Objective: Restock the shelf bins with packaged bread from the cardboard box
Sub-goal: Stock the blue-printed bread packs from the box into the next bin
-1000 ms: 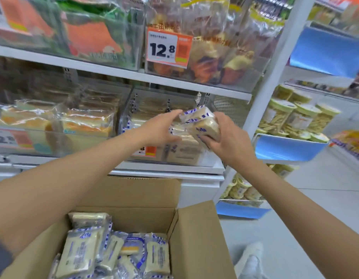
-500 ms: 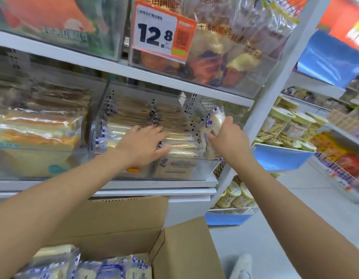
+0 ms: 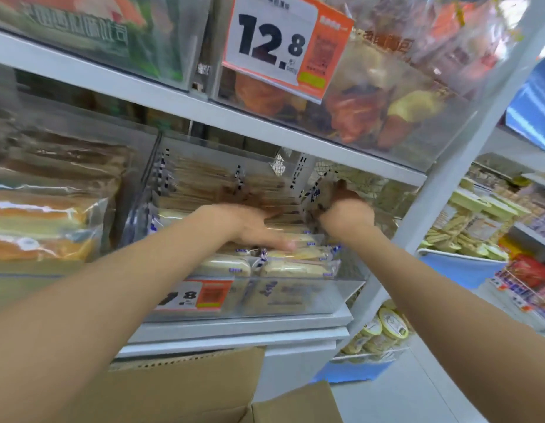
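Both my arms reach into the clear shelf bin (image 3: 295, 297) on the middle shelf, which holds several stacked bread packs (image 3: 295, 268) with blue-and-white wrappers. My left hand (image 3: 253, 227) lies flat on top of the stacked packs, fingers stretched toward the right. My right hand (image 3: 346, 209) grips one bread pack (image 3: 315, 196) and holds it upright at the bin's right rear, beside the wire mesh wall. The cardboard box (image 3: 185, 389) sits below the shelf at the bottom edge; its contents are out of sight.
An upper shelf with bins of snack bags and a 12.8 price tag (image 3: 283, 44) hangs close above my hands. A neighbouring bin of larger bread bags (image 3: 51, 221) stands to the left. A white upright post (image 3: 442, 190) and jars of snacks (image 3: 466, 224) are on the right.
My right hand has pushed the bread pack deeper into the bin's right rear. My left hand slid further in over the stack. The view tilted up, so the box contents dropped out of sight.
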Demonstrator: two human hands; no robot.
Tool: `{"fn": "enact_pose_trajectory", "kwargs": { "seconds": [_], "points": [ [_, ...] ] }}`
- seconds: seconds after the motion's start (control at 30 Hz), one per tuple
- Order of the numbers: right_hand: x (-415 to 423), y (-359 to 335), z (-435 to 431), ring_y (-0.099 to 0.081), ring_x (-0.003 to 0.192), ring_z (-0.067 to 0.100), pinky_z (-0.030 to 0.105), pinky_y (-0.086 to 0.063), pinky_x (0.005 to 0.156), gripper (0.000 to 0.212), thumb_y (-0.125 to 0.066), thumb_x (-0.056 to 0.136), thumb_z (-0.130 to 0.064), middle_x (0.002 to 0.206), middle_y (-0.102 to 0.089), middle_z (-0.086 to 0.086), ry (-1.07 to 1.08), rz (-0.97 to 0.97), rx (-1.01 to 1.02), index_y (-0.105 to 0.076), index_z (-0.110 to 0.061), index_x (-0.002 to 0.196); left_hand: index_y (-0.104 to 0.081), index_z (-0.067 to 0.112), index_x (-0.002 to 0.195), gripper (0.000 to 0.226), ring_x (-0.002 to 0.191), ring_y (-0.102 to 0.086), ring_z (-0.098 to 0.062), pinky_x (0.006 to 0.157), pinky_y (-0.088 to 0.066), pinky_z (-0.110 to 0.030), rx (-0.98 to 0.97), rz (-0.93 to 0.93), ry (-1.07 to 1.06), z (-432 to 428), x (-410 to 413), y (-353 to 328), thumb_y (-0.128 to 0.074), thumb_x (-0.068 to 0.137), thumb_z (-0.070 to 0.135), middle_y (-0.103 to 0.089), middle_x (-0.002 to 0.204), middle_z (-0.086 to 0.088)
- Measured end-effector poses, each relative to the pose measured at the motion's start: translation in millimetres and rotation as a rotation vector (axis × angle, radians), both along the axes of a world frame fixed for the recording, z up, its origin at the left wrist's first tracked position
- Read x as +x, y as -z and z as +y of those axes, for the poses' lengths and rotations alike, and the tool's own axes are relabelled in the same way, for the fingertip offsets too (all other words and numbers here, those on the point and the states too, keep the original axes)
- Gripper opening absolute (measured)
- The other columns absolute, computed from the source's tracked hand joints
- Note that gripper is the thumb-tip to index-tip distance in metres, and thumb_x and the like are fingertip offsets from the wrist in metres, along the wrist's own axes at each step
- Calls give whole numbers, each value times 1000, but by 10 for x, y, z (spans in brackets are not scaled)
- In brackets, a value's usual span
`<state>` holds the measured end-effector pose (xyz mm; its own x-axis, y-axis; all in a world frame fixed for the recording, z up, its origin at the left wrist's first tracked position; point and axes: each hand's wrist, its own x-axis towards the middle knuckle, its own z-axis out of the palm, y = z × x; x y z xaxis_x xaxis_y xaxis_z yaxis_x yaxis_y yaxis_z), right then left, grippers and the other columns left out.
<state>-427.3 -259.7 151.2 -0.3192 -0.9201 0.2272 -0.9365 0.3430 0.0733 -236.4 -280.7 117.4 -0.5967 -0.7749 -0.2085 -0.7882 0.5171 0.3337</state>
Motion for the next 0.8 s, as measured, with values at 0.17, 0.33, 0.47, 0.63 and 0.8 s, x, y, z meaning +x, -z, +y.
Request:
{"fn": "enact_pose_trajectory", "kwargs": {
  "seconds": [0.17, 0.33, 0.47, 0.63, 0.8],
  "points": [
    [9, 47, -410, -59, 110, 37, 37, -45, 78, 65, -57, 93, -43, 122, -59, 16, 18, 22, -4, -31, -5, 139, -12, 43, 153, 97, 148, -21, -19, 118, -20, -39, -22, 72, 11, -75, 1, 124, -44, 73, 87, -15, 163, 6],
    [16, 108, -496, -51, 120, 38, 39, -39, 86, 56, -40, 99, -40, 141, -44, 16, -106, -266, -16, -23, -14, 146, -11, 48, 152, 89, 151, 6, -20, 120, -1, -49, -132, 100, -106, -42, 73, 151, -28, 75, 90, 3, 165, 7],
    [-10, 193, -608, -49, 121, 45, 46, -42, 89, 54, -31, 104, -29, 146, -30, 21, -130, -191, -52, -15, -6, 150, -9, 49, 151, 83, 150, 16, -25, 117, 8, -59, -122, 52, -198, 7, 121, 126, -26, 79, 87, 7, 164, 8],
    [-22, 283, -812, -50, 113, 42, 44, -45, 81, 56, -30, 100, -45, 130, -45, 25, -146, -263, -34, -37, -3, 137, -4, 48, 151, 84, 147, 23, -28, 112, 12, -66, -125, 17, -208, -1, 106, 127, -24, 79, 87, 11, 164, 7],
    [-21, 325, -825, -37, 127, 43, 49, -35, 102, 70, -16, 97, -57, 137, -38, 25, -164, -210, 96, -30, -8, 145, -1, 45, 153, 86, 147, 23, -28, 112, 11, -66, -113, -8, -210, 3, 89, 116, -23, 80, 86, 9, 164, 5]
  ]
}}
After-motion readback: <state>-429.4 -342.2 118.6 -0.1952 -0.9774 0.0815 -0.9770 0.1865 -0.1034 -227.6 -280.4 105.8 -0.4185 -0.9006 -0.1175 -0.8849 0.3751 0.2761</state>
